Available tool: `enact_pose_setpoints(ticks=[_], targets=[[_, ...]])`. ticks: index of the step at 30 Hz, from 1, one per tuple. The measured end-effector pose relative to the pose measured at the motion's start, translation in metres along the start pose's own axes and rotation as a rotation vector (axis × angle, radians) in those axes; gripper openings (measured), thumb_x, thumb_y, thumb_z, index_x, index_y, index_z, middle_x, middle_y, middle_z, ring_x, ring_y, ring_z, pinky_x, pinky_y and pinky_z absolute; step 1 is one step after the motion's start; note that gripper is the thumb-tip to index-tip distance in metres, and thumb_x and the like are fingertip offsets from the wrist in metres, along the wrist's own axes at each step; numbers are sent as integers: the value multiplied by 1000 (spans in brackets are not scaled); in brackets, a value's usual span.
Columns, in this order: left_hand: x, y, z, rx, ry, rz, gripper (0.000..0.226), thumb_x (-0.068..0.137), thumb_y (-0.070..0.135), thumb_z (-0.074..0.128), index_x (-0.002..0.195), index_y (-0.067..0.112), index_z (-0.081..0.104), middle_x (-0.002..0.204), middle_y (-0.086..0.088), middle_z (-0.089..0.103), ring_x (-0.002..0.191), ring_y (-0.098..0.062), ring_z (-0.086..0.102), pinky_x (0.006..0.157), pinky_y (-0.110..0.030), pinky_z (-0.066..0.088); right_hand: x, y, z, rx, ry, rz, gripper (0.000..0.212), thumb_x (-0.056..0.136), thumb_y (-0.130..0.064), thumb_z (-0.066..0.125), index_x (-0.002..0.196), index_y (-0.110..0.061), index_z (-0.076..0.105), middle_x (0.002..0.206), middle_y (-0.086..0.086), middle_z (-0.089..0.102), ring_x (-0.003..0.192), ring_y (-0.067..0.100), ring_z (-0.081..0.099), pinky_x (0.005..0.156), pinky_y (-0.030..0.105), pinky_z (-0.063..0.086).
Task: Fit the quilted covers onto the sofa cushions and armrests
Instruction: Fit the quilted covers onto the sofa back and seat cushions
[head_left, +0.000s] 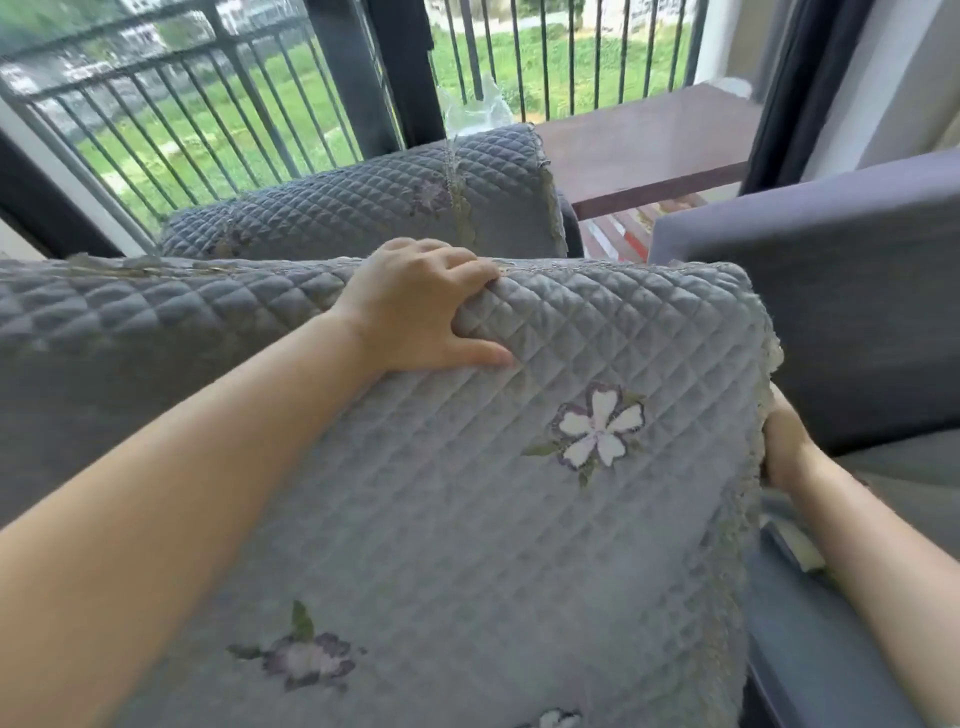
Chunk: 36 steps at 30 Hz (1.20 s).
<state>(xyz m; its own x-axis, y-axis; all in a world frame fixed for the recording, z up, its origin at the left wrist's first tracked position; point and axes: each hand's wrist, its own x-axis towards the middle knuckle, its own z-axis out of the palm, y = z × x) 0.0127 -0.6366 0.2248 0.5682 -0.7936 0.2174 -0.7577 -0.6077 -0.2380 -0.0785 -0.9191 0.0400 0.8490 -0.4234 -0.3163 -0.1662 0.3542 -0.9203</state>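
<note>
Quilt (467, 519) filled the view from centre to six o'clock, draped over a cushion; it looked soft, padded and light, likely to bunch, so best held at its edges. Bare cushion (831, 291) stood at three o'clock. Left hand (421, 306) pinched a fold at the top edge; right hand (784, 447) gripped the lace side, fingers hidden. No writing showed.

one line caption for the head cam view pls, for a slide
Left hand grips the top edge of a quilted floral cover while the right hand holds its lace side.
</note>
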Motion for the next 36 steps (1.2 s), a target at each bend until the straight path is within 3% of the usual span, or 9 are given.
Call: enact_pose_setpoints(ticks=[4,8,11,15,18,23,31,34,36], targets=[[-18,11,32,-16,-8,-177,82,74,71,30,133,17,49,140,-6,47,132,-25,40,107,-41,26,-31,21,-24,-82,187,66,29,97,-31,30,74,-22,47,72,3,51,82,22,47,64,28,38],[-53,23,112,71,-334,-288,61,96,48,30,148,28,7,157,2,-2,145,-17,-5,116,-40,-1,-37,78,-45,-51,211,189,40,98,-44,27,106,-20,58,91,1,71,90,19,54,72,24,47],[-89,37,185,80,-739,-349,61,96,50,28,148,29,3,157,1,-11,145,-20,-9,115,-46,8,-32,148,-48,-168,69,378,51,98,-47,23,136,-18,42,138,3,49,114,21,49,101,29,35],[-150,75,254,2,-1098,-507,72,94,53,34,148,24,-4,155,-5,-18,144,-27,-13,114,-51,12,-38,245,-16,-704,-363,560,56,100,-37,25,147,-9,13,157,8,1,145,24,3,116,35,7],[-174,110,277,4,-1044,-577,83,91,55,38,148,16,-9,154,-8,-20,142,-32,-16,113,-53,12,-45,291,-14,-1098,-545,465,68,98,-35,35,148,-12,-5,153,8,-24,143,28,-16,117,42,4],[-190,142,291,-68,-1036,-585,76,94,41,44,148,21,-5,155,-8,-20,142,-34,-14,113,-49,16,-50,297,-43,-1224,-628,317,64,98,-24,40,148,-16,2,156,0,-13,144,17,-9,118,33,6],[-267,206,300,-140,-992,-532,68,95,37,41,149,21,2,156,-4,-13,144,-23,-10,115,-45,8,-92,334,-65,-1171,-447,299,65,94,-15,47,148,-15,10,157,1,-4,145,19,-1,118,35,7],[-298,214,296,-114,-803,-522,72,76,35,69,138,14,39,146,-12,35,134,-24,36,102,-39,37,-123,350,-65,-1144,-242,334,70,91,-21,54,147,-11,13,157,4,0,144,21,6,118,37,11],[-316,215,294,-108,-664,-559,54,46,26,87,95,11,67,95,-10,66,85,-28,65,64,-32,52,-141,360,-65,-1155,-74,343,77,88,-26,60,147,-8,14,156,10,6,143,26,10,117,40,13]])
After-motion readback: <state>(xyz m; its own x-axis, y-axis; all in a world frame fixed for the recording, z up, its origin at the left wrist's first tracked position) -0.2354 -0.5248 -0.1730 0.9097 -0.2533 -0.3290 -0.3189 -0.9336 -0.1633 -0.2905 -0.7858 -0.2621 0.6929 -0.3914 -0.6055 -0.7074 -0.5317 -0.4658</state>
